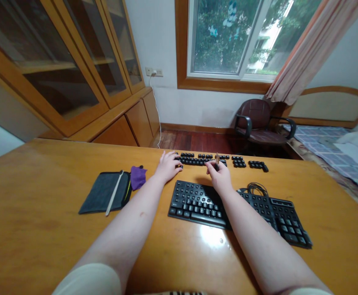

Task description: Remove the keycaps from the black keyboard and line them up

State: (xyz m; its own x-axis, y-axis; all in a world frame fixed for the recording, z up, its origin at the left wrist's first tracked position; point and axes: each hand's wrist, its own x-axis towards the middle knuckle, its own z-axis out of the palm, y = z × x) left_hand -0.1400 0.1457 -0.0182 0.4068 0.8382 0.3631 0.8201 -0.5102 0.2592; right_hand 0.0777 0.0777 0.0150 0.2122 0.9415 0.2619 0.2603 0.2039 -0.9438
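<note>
A black keyboard (pixel 197 203) lies on the wooden table (pixel 43 213) in front of me. Beyond it, rows of loose black keycaps (pixel 201 159) are laid out near the table's far edge. My left hand (pixel 167 166) rests with fingers spread on the left end of the keycap rows. My right hand (pixel 219 174) hovers above the keyboard's far edge, fingers pinched round a small brownish tool (pixel 217 157) that points up over the keycaps.
A dark pouch (pixel 103 196) with a white stick across it and a purple cloth (pixel 137 176) lie to the left. A coiled black cable (pixel 255 188) sits behind the keyboard's right part. A brown armchair (pixel 255 123), a bed and wooden cabinets stand beyond the table.
</note>
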